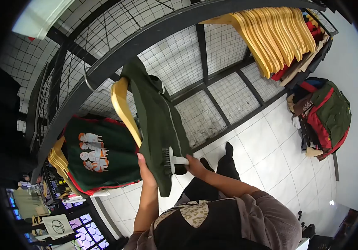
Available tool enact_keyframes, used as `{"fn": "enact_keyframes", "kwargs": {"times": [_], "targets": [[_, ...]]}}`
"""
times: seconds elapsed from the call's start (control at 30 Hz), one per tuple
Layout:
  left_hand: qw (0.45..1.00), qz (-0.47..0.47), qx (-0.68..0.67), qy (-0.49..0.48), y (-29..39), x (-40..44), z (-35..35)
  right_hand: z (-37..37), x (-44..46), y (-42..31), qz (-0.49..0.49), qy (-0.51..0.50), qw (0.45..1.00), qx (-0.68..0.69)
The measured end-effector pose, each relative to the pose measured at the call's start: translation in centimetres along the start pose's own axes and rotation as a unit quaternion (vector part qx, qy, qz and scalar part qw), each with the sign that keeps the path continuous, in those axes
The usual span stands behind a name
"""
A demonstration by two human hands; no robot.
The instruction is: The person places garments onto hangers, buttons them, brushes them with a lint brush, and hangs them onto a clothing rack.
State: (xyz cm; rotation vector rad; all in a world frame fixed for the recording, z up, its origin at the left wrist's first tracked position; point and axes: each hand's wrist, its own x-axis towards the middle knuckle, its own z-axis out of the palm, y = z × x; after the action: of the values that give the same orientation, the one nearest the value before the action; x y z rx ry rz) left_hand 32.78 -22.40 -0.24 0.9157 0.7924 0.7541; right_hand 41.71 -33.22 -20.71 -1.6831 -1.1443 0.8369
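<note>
Brush: White-handled brush (172,160) meets a dark green garment (156,121), wooden hanger (121,106) alongside.
Right grip (196,167): Clasped around the brush's handle.
Left grip (147,173): At the garment's edge, thumb showing; whether the hidden fingers clench cannot be told.
Lettering: Pale letters on a brown piece (304,107) are unreadable; a pale bag (58,227) bears a round emblem.
Floor: White tiles (266,146) lie open between legs and clothes pile (331,114).

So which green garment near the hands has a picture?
The dark green, red-edged cloth garment, with orange and white printed figures; the olive-green garment at the left hand shows a thin pale line.
</note>
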Motion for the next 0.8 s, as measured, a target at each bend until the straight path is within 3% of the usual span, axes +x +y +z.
{"fn": "enact_keyframes", "kwargs": {"times": [0.07,0.2,0.3,0.4,0.47,0.53,0.6,0.67,0.73,0.8], "targets": [[1.0,-0.019,-0.007,0.002,0.4,-0.1,-0.4,3.1,-1.6,7.1,-0.029,-0.006,0.994,-0.107],[1.0,-0.022,-0.012,0.01,0.9,-0.7,0.3,3.9,-4.1,14.9,0.171,-0.101,0.935,-0.294],[0.999,-0.038,-0.018,0.008,0.7,-1.2,0.7,1.5,-5.0,17.3,0.187,-0.138,0.909,-0.347],[0.999,-0.034,-0.008,0.011,0.3,-1.3,-0.8,-1.1,-3.1,16.5,0.205,-0.057,0.914,-0.346],[0.997,-0.056,0.035,0.028,0.5,-1.6,-1.4,-5.6,0.5,11.1,0.265,0.098,0.932,-0.226],[0.997,-0.066,0.026,0.037,1.4,-1.4,-3.4,-9.2,3.8,7.3,0.16,0.217,0.954,-0.132],[0.974,-0.052,0.213,-0.064,3.2,-1.2,-4.4,-14.5,7.1,-3.2,0.072,0.289,0.954,-0.028],[0.987,0.014,0.147,-0.069,4.9,-1.2,-3.0,-18.3,9.0,-12.7,-0.116,0.397,0.91,-0.009],[0.896,0.183,0.39,-0.103,6.2,-1.4,-2.6,-21.5,10.0,-18.9,-0.237,0.397,0.884,0.074],[0.891,0.227,0.39,-0.051,6.2,-2.1,-1.8,-24.3,10.4,-25.4,-0.326,0.364,0.872,0.032]]}}
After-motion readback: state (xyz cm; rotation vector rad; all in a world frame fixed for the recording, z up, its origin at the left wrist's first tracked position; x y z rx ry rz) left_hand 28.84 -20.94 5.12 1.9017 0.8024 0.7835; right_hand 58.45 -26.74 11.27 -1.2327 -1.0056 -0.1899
